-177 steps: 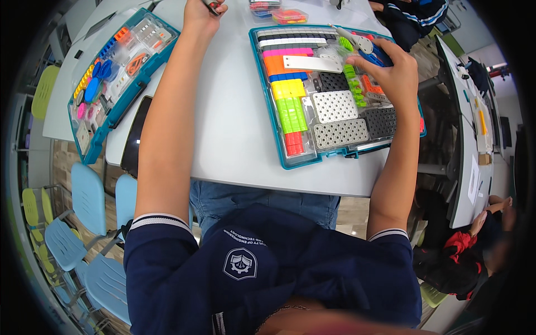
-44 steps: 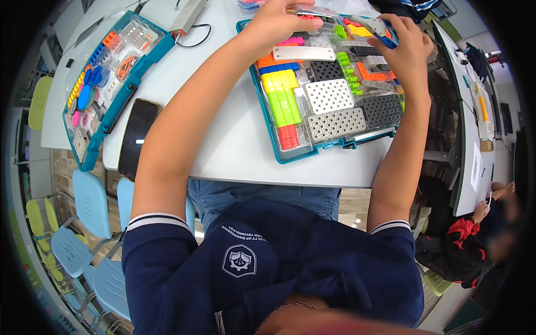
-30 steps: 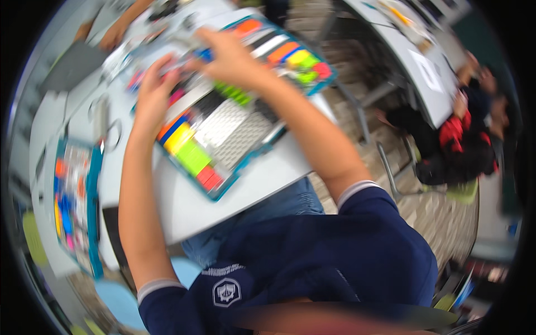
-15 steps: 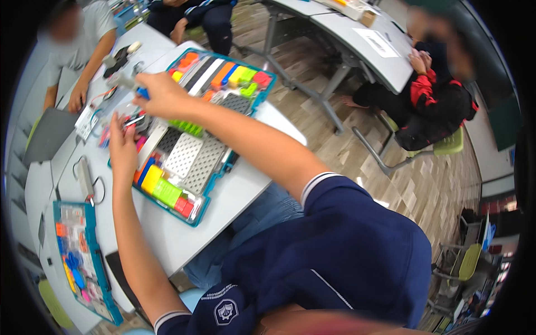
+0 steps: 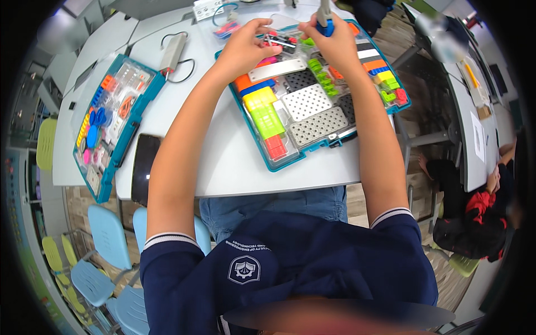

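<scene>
We find the tool (image 5: 325, 25), grey with a blue handle, at the far edge of the tray (image 5: 286, 162), its grey end pointing away from the person. The right hand (image 5: 339, 46) is wrapped around the handle, though how firmly does not show. Small red and black parts (image 5: 283, 42) lie by the thumb and fingers of the left hand (image 5: 245, 47); these are parted, and we cannot tell whether they pinch anything. In our judgement, a slip of the tool leftward could nip a finger, since the hands are near each other. A part, if knocked, could drop among the tray's other pieces and be hard to find. The white strip (image 5: 277, 70) lies just below the left thumb, so a low wrist might push it askew. Further out, we record the phone (image 5: 147, 167) beside the left forearm at the table's (image 5: 234, 173) edge, where a sweeping elbow could send it off.
</scene>
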Tool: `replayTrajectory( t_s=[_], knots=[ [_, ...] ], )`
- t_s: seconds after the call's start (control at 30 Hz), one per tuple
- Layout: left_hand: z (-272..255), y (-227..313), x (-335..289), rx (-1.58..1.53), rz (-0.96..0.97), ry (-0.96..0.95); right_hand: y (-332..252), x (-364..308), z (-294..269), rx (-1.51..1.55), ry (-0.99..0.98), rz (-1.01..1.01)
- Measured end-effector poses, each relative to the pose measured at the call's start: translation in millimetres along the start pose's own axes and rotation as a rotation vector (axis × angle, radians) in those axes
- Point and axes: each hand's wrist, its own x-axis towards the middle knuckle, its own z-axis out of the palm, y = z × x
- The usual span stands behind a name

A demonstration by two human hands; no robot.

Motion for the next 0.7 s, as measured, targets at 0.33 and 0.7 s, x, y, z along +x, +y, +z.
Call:
replayTrajectory(
  t_s=[0.33, 0.7],
  knots=[
    [1, -3, -1, 0.311, 0.069, 0.064, -2, -3, 1, -0.124, -0.008, -0.024],
    [13, 8, -4, 0.385, 0.031, 0.176, -5, -6, 7, -0.127, -0.067, -0.004]
  ],
)
